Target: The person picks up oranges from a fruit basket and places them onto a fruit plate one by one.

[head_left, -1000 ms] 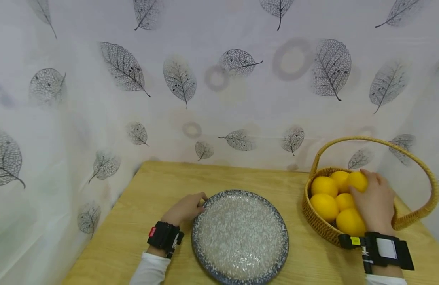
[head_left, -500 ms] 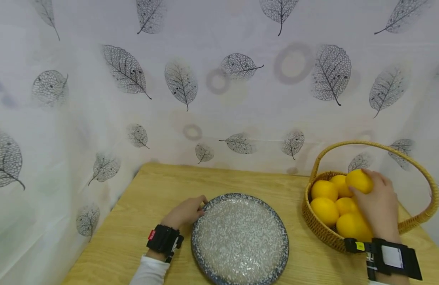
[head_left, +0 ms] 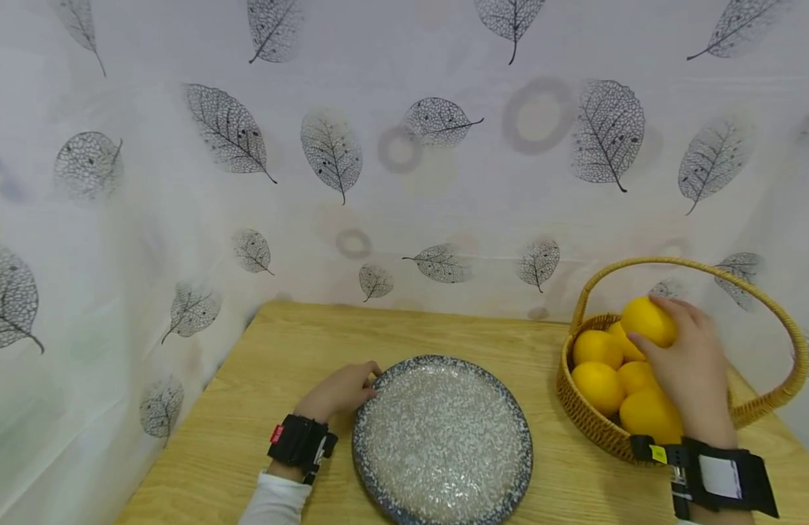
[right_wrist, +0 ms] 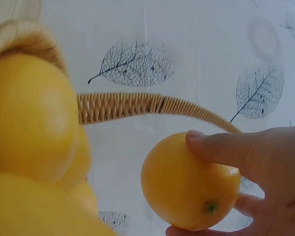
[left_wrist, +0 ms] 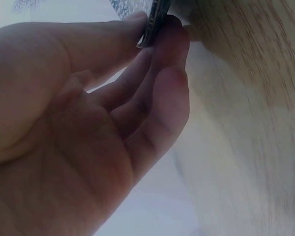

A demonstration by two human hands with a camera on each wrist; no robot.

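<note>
My right hand [head_left: 689, 364] grips an orange [right_wrist: 187, 182] between thumb and fingers, just above the other fruit in a wicker basket [head_left: 591, 419]. In the right wrist view a small green stem spot shows on its skin. Several more oranges [head_left: 598, 386] fill the basket under the hand. On the left, my left hand [head_left: 339, 390] pinches the rim of a round speckled plate [head_left: 444, 437] with a dark edge. The left wrist view shows the thumb on top of that rim [left_wrist: 155, 22] and fingers beneath it.
The basket's tall arched handle [head_left: 680, 260] rises over the fruit and around the right hand. A light wooden table [head_left: 299, 335] carries both plate and basket. Behind it hangs a pale curtain [head_left: 404, 211] printed with leaves.
The right hand has lifted the orange up off the other fruit and shifted it slightly left over the basket. The left hand and the plate stay in place.
</note>
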